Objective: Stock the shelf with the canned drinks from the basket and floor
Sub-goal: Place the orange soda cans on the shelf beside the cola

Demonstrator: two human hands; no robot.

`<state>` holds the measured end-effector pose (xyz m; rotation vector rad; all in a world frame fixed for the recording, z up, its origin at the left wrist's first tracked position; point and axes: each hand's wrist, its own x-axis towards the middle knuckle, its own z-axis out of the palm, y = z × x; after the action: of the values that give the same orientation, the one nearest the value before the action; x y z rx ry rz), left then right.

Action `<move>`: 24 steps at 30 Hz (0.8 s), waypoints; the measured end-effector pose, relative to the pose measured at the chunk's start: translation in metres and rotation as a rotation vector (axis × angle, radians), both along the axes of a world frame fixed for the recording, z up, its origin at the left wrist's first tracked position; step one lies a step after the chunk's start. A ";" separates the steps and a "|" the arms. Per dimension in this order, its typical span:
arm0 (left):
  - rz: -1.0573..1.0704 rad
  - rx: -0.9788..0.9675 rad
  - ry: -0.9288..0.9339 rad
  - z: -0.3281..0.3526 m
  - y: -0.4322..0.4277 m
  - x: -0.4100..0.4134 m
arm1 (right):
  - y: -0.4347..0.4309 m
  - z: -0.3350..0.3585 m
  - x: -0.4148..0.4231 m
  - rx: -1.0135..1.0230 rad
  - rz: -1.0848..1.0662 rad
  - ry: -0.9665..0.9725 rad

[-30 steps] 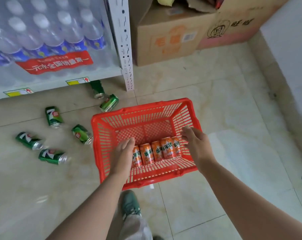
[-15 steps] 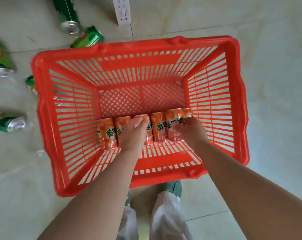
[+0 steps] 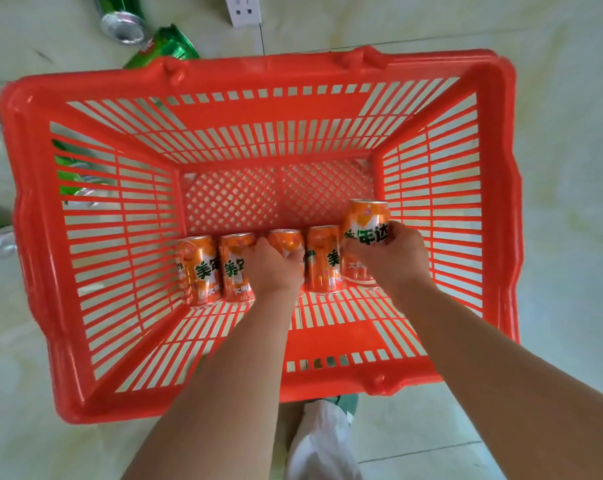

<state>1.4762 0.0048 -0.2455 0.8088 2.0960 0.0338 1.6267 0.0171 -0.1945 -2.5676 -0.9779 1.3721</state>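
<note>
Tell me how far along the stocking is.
Barely started: no shelf is in view. In hand: the right hand lifts one orange drink can; the left hand grips another. Left: three more in the red plastic basket, green cans on the floor.

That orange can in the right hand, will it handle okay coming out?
Probably rigid: the right hand wraps the orange can without visible denting. Its glossy wall may be slippery. Being round, it would likely roll if laid down.

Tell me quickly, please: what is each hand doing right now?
Left hand: closed on the middle orange can in the red basket.
Right hand: closed on the rightmost orange can, raised above the row.
</note>
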 end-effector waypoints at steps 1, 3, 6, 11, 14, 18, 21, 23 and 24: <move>-0.040 -0.027 0.016 -0.002 0.003 0.001 | 0.003 0.004 0.005 0.013 -0.023 0.017; -0.084 -0.089 0.001 -0.006 0.009 0.006 | 0.008 0.010 0.012 0.047 -0.044 0.056; -0.110 -0.151 -0.031 -0.009 0.015 0.015 | 0.010 0.011 0.014 0.111 0.007 0.078; -0.027 -0.085 -0.056 -0.010 0.012 0.009 | 0.010 0.011 0.010 0.117 0.081 0.077; -0.022 0.010 -0.094 0.017 0.011 -0.010 | 0.015 0.030 0.007 0.113 0.061 0.072; -0.093 0.054 -0.193 0.074 0.031 -0.046 | 0.026 0.076 0.002 0.101 0.069 0.054; -0.123 0.096 -0.219 0.132 0.049 -0.072 | 0.037 0.130 -0.009 0.113 0.081 0.065; -0.119 0.150 -0.225 0.179 0.059 -0.085 | 0.044 0.169 -0.017 0.128 0.072 0.079; -0.117 0.172 -0.227 0.204 0.063 -0.090 | 0.047 0.191 -0.022 0.142 0.068 0.089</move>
<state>1.3858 0.0677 -0.0411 0.9814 1.8468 0.2351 1.6046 0.0641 -0.0040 -2.3707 -1.1139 1.3671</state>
